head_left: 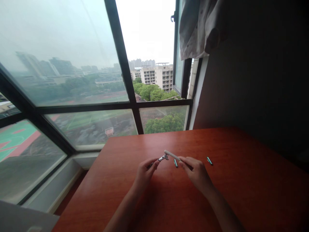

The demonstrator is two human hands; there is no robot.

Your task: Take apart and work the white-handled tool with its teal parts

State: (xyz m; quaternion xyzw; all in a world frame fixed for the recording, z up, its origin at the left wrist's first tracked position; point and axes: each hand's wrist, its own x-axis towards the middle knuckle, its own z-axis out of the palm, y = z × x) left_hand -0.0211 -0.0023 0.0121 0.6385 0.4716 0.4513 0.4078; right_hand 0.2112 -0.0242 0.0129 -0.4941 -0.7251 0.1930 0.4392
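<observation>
My left hand (146,172) is closed around a silver razor (163,158), whose T-shaped end points up and to the right. Between the thumb and fingers of my right hand (195,170) is a slim pale grey stick (172,155) with a rounded tip. That tip is just above the razor's end; whether they touch I cannot tell. A small teal-and-dark razor cartridge (175,163) lies on the table between my hands. A similar teal cartridge (209,160) rests to the right of my right hand.
The reddish-brown wooden table (130,146) stretches under both arms to a window (134,104) with dark frames. One pane is open at the upper right, near a hanging grey cloth (199,29). A dark wall (253,80) stands on the right.
</observation>
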